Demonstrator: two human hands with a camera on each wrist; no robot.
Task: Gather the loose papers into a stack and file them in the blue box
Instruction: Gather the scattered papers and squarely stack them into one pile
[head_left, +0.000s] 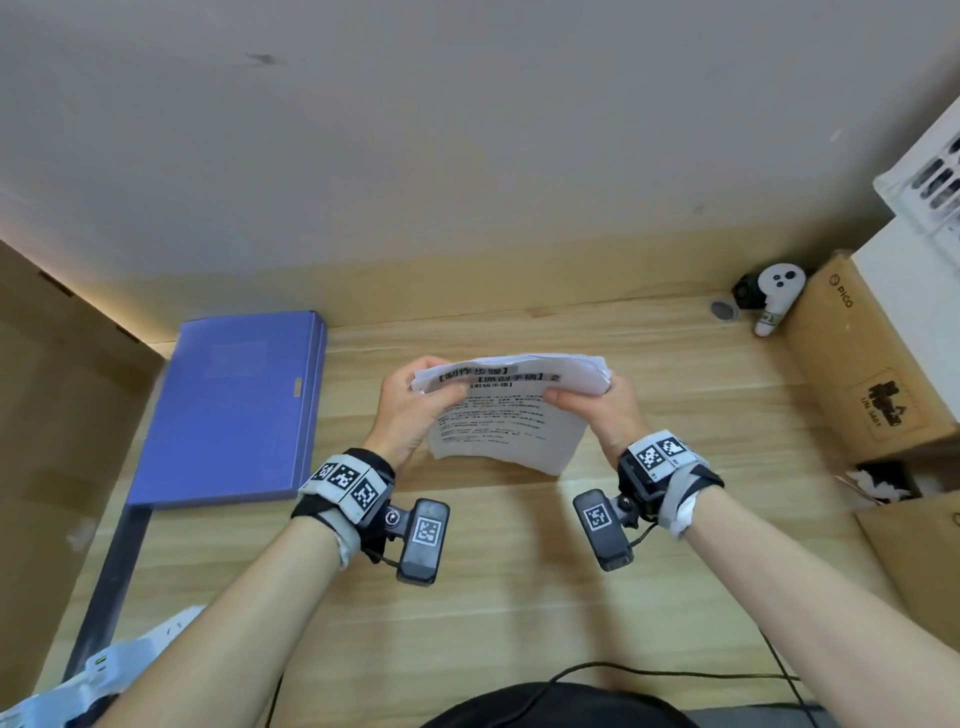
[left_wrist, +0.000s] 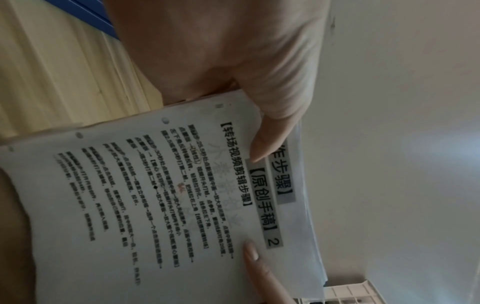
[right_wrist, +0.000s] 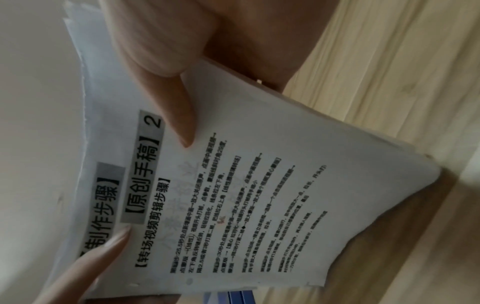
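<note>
A stack of printed white papers (head_left: 506, 413) is held up off the wooden desk (head_left: 519, 571) between both hands, tilted toward me. My left hand (head_left: 415, 402) grips its left edge, thumb on the top sheet. My right hand (head_left: 597, 405) grips the right edge the same way. The left wrist view shows the papers (left_wrist: 168, 195) with my left thumb (left_wrist: 272, 127) pressed on the front page. The right wrist view shows the papers (right_wrist: 233, 195) under my right thumb (right_wrist: 168, 88). The blue box (head_left: 234, 405) lies flat and closed at the desk's left, apart from the hands.
Cardboard boxes (head_left: 862, 358) stand at the right edge of the desk, with a white controller (head_left: 776, 296) leaning behind them. A white crate (head_left: 930, 171) sits above them. A black cable (head_left: 649, 670) runs along the desk's near edge. A wall rises behind the desk.
</note>
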